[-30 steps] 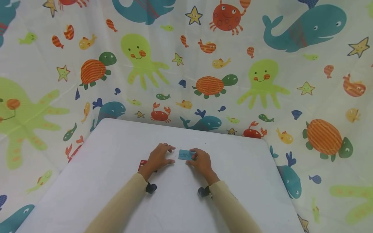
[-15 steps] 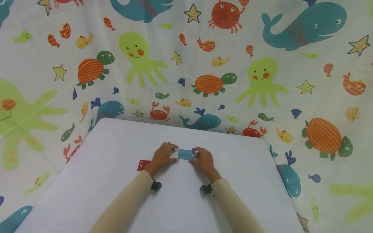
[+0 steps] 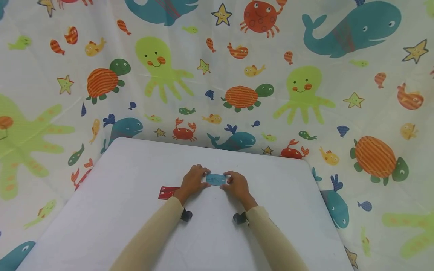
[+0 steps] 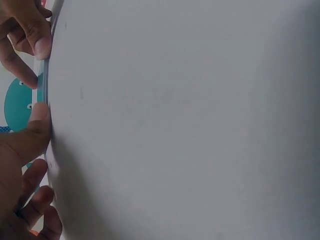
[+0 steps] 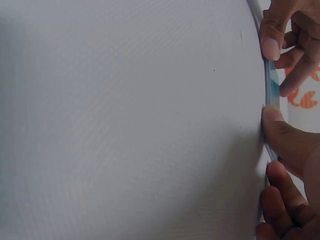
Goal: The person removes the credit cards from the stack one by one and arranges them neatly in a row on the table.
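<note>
A light-blue plastic card [image 3: 215, 179] lies near the middle of the white table, both hands at it. My left hand [image 3: 194, 179] pinches its left end between thumb and fingers. Its right end is held by my right hand [image 3: 237, 187] in the same way. In the left wrist view the card's edge [image 4: 41, 90] shows thinly between the two thumbs, and the right wrist view gives a similar sliver of the card [image 5: 273, 89]. Beside the left wrist rests a red card [image 3: 167, 192], its right part hidden by that hand.
The white table [image 3: 271, 203] reaches back to a hanging curtain [image 3: 217, 75] printed with sea animals. Dark wrist-worn devices [image 3: 240, 218] sit under both cuffs.
My left hand has moved right and now holds the blue card's left end. More of the red card shows. The right hand has shifted slightly, staying at the card's right end.
</note>
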The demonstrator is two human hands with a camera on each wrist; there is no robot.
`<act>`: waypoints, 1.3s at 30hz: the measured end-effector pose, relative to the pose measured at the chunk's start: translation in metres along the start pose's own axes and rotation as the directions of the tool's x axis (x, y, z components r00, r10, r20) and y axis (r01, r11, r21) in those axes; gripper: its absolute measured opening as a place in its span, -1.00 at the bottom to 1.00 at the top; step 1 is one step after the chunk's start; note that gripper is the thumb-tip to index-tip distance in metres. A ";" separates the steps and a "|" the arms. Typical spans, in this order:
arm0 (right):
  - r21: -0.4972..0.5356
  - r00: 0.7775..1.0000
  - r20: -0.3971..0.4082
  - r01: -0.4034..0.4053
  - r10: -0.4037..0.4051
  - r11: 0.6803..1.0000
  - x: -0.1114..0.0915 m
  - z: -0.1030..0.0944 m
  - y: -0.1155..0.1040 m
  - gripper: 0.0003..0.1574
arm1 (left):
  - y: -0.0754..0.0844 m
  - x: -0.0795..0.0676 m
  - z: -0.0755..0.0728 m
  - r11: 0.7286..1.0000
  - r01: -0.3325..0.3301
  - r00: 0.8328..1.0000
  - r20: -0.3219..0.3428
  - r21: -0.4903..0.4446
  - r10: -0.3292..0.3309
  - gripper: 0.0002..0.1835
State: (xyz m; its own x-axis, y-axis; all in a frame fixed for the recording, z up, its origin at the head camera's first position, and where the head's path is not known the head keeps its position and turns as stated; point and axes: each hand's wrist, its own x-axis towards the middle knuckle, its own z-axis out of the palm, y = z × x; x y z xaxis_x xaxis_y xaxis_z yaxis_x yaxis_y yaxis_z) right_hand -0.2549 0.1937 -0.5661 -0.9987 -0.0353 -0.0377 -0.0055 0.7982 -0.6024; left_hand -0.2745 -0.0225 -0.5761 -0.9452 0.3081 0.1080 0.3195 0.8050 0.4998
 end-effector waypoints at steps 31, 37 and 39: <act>0.026 0.997 -0.034 0.072 -0.071 0.997 -0.009 -0.009 -0.017 -0.34 | 0.009 -0.012 -0.023 0.999 -0.037 0.999 -0.039 -0.014 0.037 -0.38; 0.037 0.996 -0.027 0.087 -0.086 0.996 -0.012 -0.008 -0.022 -0.34 | 0.005 -0.018 -0.029 0.999 -0.052 0.998 -0.046 -0.012 0.051 -0.40; 0.040 0.996 -0.024 0.083 -0.082 0.996 -0.013 -0.007 -0.023 -0.33 | 0.004 -0.020 -0.032 0.998 -0.056 0.997 -0.045 -0.011 0.056 -0.40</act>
State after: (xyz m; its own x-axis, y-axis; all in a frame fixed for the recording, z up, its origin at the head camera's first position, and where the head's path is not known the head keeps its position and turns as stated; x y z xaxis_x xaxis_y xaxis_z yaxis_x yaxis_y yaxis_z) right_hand -0.2421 0.1800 -0.5467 -0.9958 -0.0861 0.0308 -0.0860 0.7676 -0.6352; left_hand -0.2566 -0.0418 -0.5491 -0.9280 0.3295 0.1741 0.3715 0.7806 0.5027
